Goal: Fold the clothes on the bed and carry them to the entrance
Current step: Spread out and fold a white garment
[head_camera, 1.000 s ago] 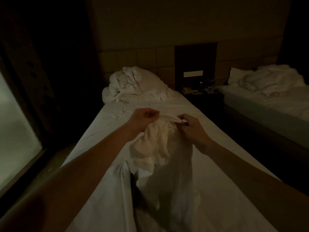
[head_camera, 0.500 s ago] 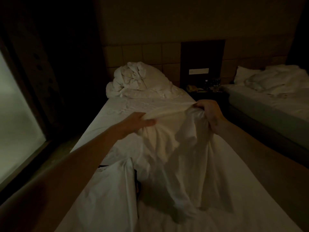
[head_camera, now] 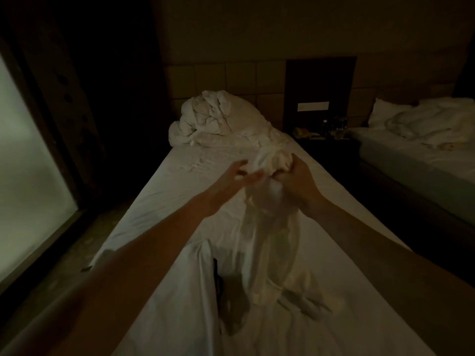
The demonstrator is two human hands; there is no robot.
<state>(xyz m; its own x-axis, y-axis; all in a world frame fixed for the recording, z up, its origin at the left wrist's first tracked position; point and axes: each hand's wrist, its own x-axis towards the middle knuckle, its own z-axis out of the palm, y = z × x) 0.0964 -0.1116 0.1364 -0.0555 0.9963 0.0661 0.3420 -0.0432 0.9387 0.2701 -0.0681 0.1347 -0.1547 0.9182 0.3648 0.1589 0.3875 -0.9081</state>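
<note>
The room is very dim and grainy. Pale, greenish light comes from a window (head_camera: pixel 28 181) at left; the white bed (head_camera: pixel 180 191) catches most of it. Corners fall into black, the fingertips (head_camera: pixel 241 173) blur, and straight edges bow outward.

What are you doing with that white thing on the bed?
A person is standing at the foot of a bed in a dim room, sorting out a white garment. The right hand grips a bunched-up part of it, and the rest hangs down onto the sheet. The left hand is open, its fingers reaching toward the bunch. The garment is not folded yet. A crumpled duvet is heaped at the head of the bed.
</note>
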